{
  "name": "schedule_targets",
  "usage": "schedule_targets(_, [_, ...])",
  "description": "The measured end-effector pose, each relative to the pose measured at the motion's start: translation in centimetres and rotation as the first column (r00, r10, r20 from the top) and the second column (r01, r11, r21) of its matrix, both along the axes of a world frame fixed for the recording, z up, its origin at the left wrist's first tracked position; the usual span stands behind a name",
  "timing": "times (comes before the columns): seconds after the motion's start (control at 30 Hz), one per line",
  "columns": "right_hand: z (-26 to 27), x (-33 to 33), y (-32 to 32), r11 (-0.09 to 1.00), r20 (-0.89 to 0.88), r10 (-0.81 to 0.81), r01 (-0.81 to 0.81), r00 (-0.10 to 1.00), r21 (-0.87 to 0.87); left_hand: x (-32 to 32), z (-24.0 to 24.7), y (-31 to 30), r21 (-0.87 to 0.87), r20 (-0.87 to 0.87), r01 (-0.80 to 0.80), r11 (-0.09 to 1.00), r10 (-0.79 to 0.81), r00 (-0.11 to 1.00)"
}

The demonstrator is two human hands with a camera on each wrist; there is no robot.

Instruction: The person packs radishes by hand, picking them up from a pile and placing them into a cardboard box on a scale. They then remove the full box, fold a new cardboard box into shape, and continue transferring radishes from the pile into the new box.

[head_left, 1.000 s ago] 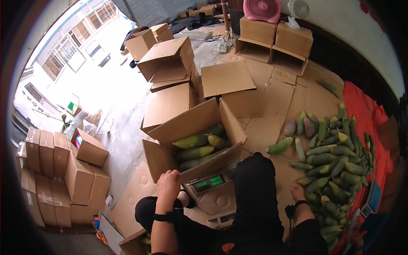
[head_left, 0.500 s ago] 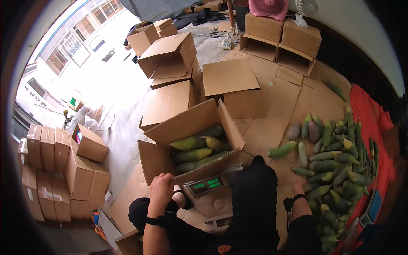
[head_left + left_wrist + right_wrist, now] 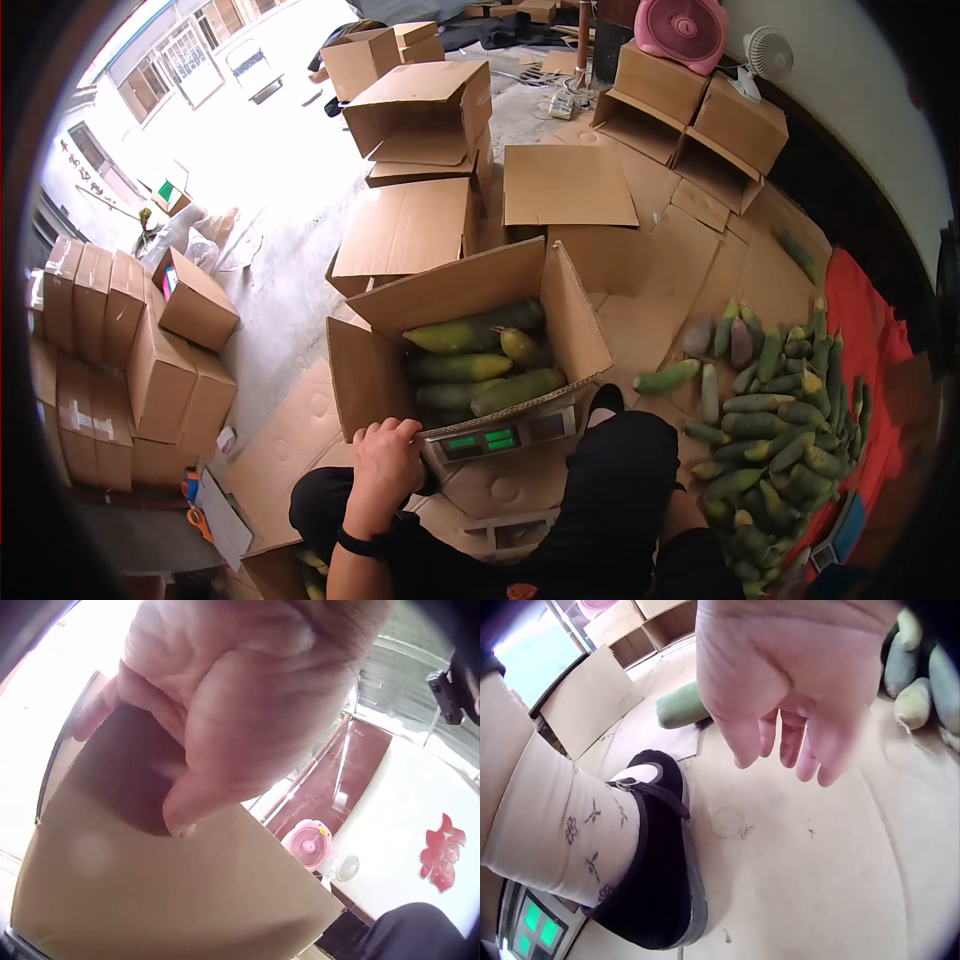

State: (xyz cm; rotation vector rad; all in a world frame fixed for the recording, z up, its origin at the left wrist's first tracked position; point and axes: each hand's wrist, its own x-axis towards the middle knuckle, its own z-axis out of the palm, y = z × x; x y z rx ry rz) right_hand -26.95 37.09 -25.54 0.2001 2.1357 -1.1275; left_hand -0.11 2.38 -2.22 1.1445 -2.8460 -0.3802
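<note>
An open cardboard box [image 3: 455, 270] holds several long green radishes [image 3: 460, 368] and sits on a scale [image 3: 545, 428] with a lit green display. My left hand [image 3: 388, 460] holds the box's near left edge; in the left wrist view, that hand [image 3: 247, 697] has its thumb against the cardboard [image 3: 172, 892]. The right knee hides most of my right hand in the head view. In the right wrist view the hand [image 3: 795, 682] hangs with loosely bent fingers, empty, above the cardboard-covered floor, near a single radish [image 3: 681, 706]. A large radish pile [image 3: 770, 430] lies on the right.
Cardboard boxes stand beyond the open box [image 3: 570, 185] and at the left [image 3: 160, 375]. A pink fan [image 3: 682, 32] and a white fan [image 3: 768, 52] rest on boxes at the back. Red cloth [image 3: 865, 310] borders the pile. A black shoe [image 3: 660, 855] is near my right hand.
My right hand has moved from beside the pile to behind the right knee. My left hand keeps its hold on the box edge. The head view has shifted.
</note>
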Motion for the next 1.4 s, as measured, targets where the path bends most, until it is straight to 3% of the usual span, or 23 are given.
schedule_targets(0.13, [6.9, 1.8, -3.8, 0.987, 0.250, -0.151, 0.160, 0.957, -0.018, 0.0, 1.1, 0.0, 0.044, -0.002, 0.076, 0.996, -0.076, 0.997])
schedule_targets(0.17, [2.3, 0.9, -1.4, 0.970, 0.281, -0.237, 0.242, 0.930, 0.019, 0.0, 1.3, -0.1, 0.044, 0.008, 0.113, 0.993, -0.114, 0.993])
schedule_targets(0.23, [-6.2, 1.4, 3.9, 0.985, -0.051, 0.072, -0.063, 0.996, 0.160, -0.2, 1.7, -0.1, 0.121, -0.007, 0.149, 0.981, -0.150, 0.989])
schedule_targets(0.27, [-10.6, 1.6, 6.5, 0.937, -0.173, 0.272, -0.220, 0.946, 0.272, -0.2, 1.5, 0.0, 0.134, -0.014, 0.161, 0.978, -0.160, 0.987])
schedule_targets(0.3, [-14.9, 1.2, 3.8, 0.841, -0.261, 0.490, -0.372, 0.832, 0.393, -0.1, 1.4, 0.2, 0.158, -0.001, 0.166, 0.973, -0.168, 0.986])
schedule_targets(0.33, [-13.2, 2.0, 3.2, 0.887, -0.281, 0.376, -0.255, 0.883, 0.386, -0.1, 1.5, 0.4, 0.173, 0.013, 0.154, 0.973, -0.158, 0.987])
schedule_targets(0.4, [-13.0, 1.5, 3.6, 0.868, -0.226, 0.410, -0.303, 0.883, 0.394, -0.2, 1.4, 0.5, 0.204, 0.052, 0.163, 0.965, -0.177, 0.983])
schedule_targets(0.53, [-10.4, 0.8, 4.6, 0.906, -0.116, 0.267, -0.208, 0.957, 0.370, -0.8, 1.1, 0.3, 0.251, 0.003, 0.122, 0.960, -0.127, 0.992])
schedule_targets(0.63, [-10.1, -0.4, 6.0, 0.932, -0.176, 0.180, -0.111, 0.968, 0.346, -1.6, 1.0, 0.6, 0.212, -0.019, 0.160, 0.964, -0.159, 0.987])
schedule_targets(0.7, [-10.1, -2.0, 6.8, 0.918, -0.304, 0.112, 0.019, 0.946, 0.397, -2.0, 0.4, 0.5, 0.271, -0.120, 0.127, 0.954, -0.097, 0.988])
schedule_targets(0.8, [-8.9, -4.5, 7.5, 0.892, -0.346, 0.072, 0.095, 0.935, 0.443, -2.9, 0.1, 0.6, 0.267, -0.144, 0.117, 0.957, -0.080, 0.986])
schedule_targets(0.87, [-6.6, -6.0, 6.9, 0.810, -0.344, 0.186, 0.055, 0.920, 0.584, -3.3, -0.2, 0.4, 0.262, -0.129, 0.112, 0.959, -0.080, 0.988])
schedule_targets(0.93, [-6.9, -7.1, 7.1, 0.789, -0.370, 0.254, 0.030, 0.894, 0.614, -3.8, -0.2, 0.5, 0.259, -0.112, 0.102, 0.961, -0.075, 0.991])
schedule_targets(1.0, [-6.8, -8.5, 6.7, 0.667, -0.380, 0.440, -0.012, 0.814, 0.745, -4.5, -0.1, 0.7, 0.211, -0.052, 0.111, 0.971, -0.102, 0.993])
schedule_targets(1.17, [-8.7, -9.7, 6.8, 0.588, -0.325, 0.667, -0.205, 0.670, 0.782, -5.8, -0.1, 0.7, 0.274, -0.018, 0.090, 0.958, -0.089, 0.996])
schedule_targets(1.23, [-9.0, -9.7, 6.4, 0.478, -0.229, 0.732, -0.244, 0.641, 0.844, -5.8, -0.1, 0.6, 0.247, 0.022, 0.076, 0.966, -0.084, 0.996])
schedule_targets(1.3, [-11.1, -9.6, 7.5, 0.296, -0.124, 0.848, -0.266, 0.515, 0.918, -6.3, -0.1, 0.5, 0.227, 0.084, 0.060, 0.972, -0.081, 0.993])
schedule_targets(1.33, [-10.3, -8.9, 7.3, 0.247, -0.062, 0.847, -0.288, 0.527, 0.925, -6.4, 0.0, 0.5, 0.222, 0.090, 0.075, 0.972, -0.097, 0.991])
schedule_targets(1.37, [-10.7, -8.2, 7.7, 0.319, -0.156, 0.837, -0.236, 0.525, 0.918, -6.4, 0.1, 0.6, 0.191, 0.085, 0.101, 0.976, -0.118, 0.989])
schedule_targets(1.4, [-10.3, -7.6, 7.7, 0.284, -0.138, 0.853, -0.226, 0.504, 0.932, -6.4, 0.1, 0.6, 0.160, 0.078, 0.130, 0.978, -0.144, 0.986])
